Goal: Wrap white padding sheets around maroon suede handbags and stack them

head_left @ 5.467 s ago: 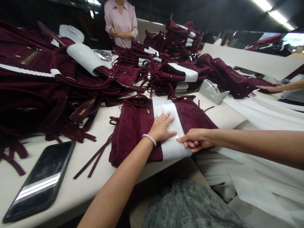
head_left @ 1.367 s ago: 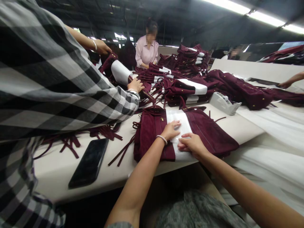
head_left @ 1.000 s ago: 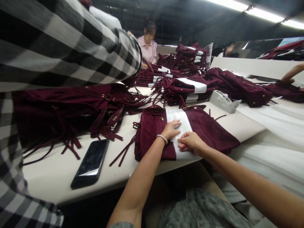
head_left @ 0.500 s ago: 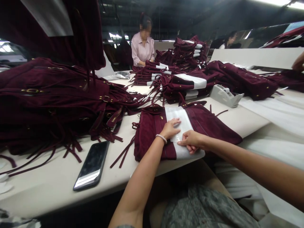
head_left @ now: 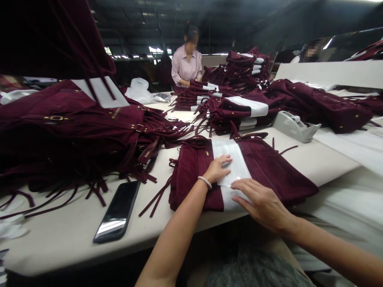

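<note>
In front of me a dark maroon bag point(head_left: 188, 171) lies flat at the table's front edge, its straps toward the back. A white paper band point(head_left: 229, 149) runs across its middle. My left hand point(head_left: 219, 169) rests on the band with fingers spread and a pale bracelet on the wrist. My right hand point(head_left: 261, 201) is at the band's lower right part, its fingers stretched out and thumb apart, holding nothing. Near those fingertips a small shiny patch that looks like clear tape shows on the band.
A phone point(head_left: 118, 211) lies left of the bag on the table point(head_left: 68, 247). Maroon bags point(head_left: 89, 115) are heaped at left, and banded bags point(head_left: 233, 109) are stacked behind. A grey tape dispenser point(head_left: 296, 126) stands at right. Across the table a person point(head_left: 187, 65) stands; white sheeting point(head_left: 338, 199) hangs at right.
My right hand has gone from curled, pinching fingers at the band to stretched fingers, a little lower and to the right. My left hand stays on the band. The view has shifted slightly.
</note>
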`<control>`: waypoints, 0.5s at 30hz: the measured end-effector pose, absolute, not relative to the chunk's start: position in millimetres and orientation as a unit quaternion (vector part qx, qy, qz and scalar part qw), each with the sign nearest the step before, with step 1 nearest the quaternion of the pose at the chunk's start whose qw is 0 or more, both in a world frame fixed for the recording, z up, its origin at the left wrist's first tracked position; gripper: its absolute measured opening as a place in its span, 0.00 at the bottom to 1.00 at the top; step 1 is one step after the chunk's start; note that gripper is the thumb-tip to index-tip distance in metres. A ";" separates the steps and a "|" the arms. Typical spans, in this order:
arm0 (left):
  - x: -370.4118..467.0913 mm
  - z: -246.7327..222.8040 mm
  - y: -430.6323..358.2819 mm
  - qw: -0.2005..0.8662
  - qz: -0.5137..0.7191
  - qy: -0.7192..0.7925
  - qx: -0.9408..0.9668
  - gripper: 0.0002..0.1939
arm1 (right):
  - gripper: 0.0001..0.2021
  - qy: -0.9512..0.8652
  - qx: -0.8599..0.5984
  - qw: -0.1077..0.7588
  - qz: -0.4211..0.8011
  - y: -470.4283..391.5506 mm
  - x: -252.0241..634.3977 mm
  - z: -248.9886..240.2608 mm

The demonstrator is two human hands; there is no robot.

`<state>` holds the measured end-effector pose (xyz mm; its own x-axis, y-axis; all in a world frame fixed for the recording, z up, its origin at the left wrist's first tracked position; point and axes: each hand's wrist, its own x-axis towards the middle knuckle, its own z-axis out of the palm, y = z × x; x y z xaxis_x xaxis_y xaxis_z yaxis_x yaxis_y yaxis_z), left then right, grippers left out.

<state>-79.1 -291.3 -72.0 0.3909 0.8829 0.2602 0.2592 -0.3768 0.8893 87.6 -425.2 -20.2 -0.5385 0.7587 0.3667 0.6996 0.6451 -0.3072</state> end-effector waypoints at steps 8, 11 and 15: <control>-81.6 -67.4 -295.1 0.403 0.380 0.408 0.726 0.27 | 0.26 -0.918 -0.363 0.153 0.041 -409.0 87.6 -59.1; -81.9 -63.7 -297.6 0.395 0.368 0.415 0.732 0.28 | 0.29 -0.914 -0.375 0.135 0.080 -402.5 84.7 -50.8; -83.2 -60.3 -301.1 0.380 0.350 0.425 0.743 0.28 | 0.28 -0.918 -0.341 0.117 0.168 -382.0 94.8 -32.8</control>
